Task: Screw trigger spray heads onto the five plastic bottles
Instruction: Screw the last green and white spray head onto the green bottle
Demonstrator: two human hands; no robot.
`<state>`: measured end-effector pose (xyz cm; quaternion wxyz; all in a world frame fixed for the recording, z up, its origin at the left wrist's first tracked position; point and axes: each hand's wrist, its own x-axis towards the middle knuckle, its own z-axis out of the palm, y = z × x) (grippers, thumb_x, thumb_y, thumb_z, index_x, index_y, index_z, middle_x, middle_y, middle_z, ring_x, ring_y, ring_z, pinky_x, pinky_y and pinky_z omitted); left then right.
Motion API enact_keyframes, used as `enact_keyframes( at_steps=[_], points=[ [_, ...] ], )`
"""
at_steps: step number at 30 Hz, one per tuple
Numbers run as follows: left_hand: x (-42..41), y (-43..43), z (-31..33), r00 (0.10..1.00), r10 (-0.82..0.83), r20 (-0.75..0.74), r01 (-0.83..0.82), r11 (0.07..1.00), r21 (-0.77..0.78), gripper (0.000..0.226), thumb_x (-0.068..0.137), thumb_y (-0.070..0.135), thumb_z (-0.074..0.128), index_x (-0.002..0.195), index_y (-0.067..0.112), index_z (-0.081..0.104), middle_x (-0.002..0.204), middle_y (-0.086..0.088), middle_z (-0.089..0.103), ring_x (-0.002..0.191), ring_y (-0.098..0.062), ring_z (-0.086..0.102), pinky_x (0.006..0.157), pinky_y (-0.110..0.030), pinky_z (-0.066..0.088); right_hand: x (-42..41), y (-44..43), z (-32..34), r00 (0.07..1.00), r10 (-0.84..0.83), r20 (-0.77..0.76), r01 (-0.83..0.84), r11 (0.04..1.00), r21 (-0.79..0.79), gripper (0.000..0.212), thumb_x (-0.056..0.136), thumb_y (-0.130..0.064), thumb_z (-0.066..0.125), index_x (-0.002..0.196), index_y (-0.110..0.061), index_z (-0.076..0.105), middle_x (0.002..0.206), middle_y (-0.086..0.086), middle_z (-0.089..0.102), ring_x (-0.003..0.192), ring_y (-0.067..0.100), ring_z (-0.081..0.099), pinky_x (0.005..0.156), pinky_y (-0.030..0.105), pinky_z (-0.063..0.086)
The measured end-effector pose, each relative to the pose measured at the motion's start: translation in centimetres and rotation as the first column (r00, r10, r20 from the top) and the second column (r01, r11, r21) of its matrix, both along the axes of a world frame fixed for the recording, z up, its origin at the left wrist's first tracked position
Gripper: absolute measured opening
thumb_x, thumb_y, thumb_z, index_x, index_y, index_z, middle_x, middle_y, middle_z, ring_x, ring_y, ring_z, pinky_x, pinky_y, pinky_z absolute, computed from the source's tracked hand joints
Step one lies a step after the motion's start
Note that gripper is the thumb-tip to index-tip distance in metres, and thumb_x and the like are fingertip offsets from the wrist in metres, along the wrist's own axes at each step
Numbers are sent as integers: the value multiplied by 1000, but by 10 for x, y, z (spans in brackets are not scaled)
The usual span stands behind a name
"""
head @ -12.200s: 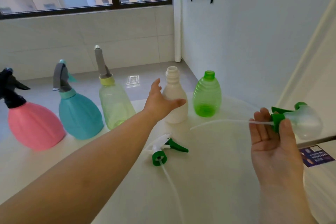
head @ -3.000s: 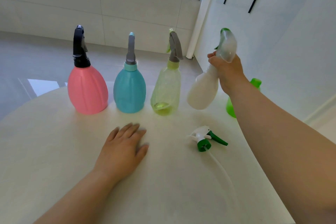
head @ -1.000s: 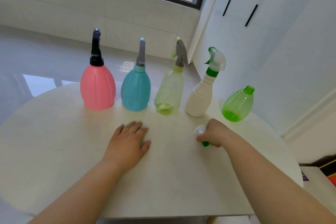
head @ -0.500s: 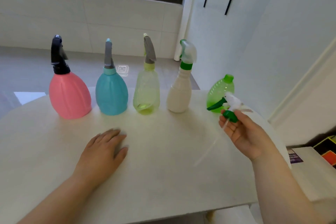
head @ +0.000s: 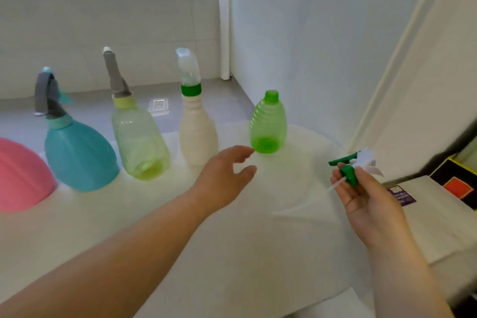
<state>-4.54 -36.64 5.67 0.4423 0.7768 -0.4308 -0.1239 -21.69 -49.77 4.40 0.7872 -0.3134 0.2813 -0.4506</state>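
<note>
A: Left hand [head: 222, 181] — fingers spread & relaxed, holding nothing. Was flat on the table [head: 258, 253] half a sec ago; now up off it, mid-frame, reaching twd the green bottle [head: 268, 124].

B: Touching yet?

A: Can't tell. Index tip right at the base, no grip anyway.

B: And the right hand [head: 369, 204]?

A: Lower right of frame, pinching the last spray head [head: 353, 165] by its green collar. Lifted off the table approx 1 sec back. Dip tube [head: 335, 184] poking out down-left, blurred.

B: Meaning for the task?

A: Prob. the last of five. Heads already on the teal bottle [head: 77, 155], yellow-green bottle [head: 140, 142] & white bottle [head: 197, 134], left to centre. Pink bottle [head: 20, 175] at far left edge, top cut off now, but capped a sec ago. Green bottle right of centre, upright, neck bare, near the white one.

B: Next?

A: Likely steady the bottle w/ left, feed tube into the neck, twist collar down. Narrow neck, floppy tube — easy to miss.
</note>
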Motion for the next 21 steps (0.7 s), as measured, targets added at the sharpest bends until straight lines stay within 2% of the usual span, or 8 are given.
enact_keyframes(
  at_steps=[4,6,9,13,17,21],
  points=[
    [21,-57,1,996,88,-26,-89,996,-5,69,77,22,66,135,17,28,143,-5,33,126,-18,38,104,-29,32,6,-14,-8,996,-37,78,33,998,50,17,90,-7,43,79,-11,56,56,-1,72,57,9,69,59,20,57],
    [29,-78,0,988,135,-67,-135,991,13,83,72,25,72,138,17,21,147,-6,23,132,-21,29,110,-35,27,11,-17,-13,994,-22,107,15,997,70,16,89,-7,44,80,-10,56,57,1,72,57,10,69,59,20,57],
    [36,-101,0,982,156,-101,-154,988,26,93,65,24,78,138,15,20,146,-8,22,134,-22,24,108,-32,24,12,-22,-18,994,15,112,-21,998,54,14,88,-6,45,83,-8,58,60,2,72,60,11,69,61,21,58],
    [38,-122,-2,960,126,-252,-138,990,-34,105,63,18,79,140,21,8,147,-7,25,132,-25,30,105,-37,31,3,-30,-21,995,-12,102,5,998,69,14,88,-7,46,82,-8,59,60,1,72,59,11,69,62,21,58],
    [35,-136,-6,950,132,-283,-155,986,-61,100,65,16,78,139,24,10,142,-6,34,126,-26,37,98,-36,35,-5,-35,-22,993,-30,112,22,998,66,11,87,-8,47,87,-7,58,62,2,73,62,12,70,61,21,58],
    [29,-138,-7,952,145,-268,-176,980,-95,85,64,18,78,130,23,25,115,3,40,106,-19,43,84,-31,38,-12,-39,-22,994,-49,102,42,996,74,18,87,-7,48,79,-8,64,61,3,73,61,12,70,60,21,58]
  ],
)
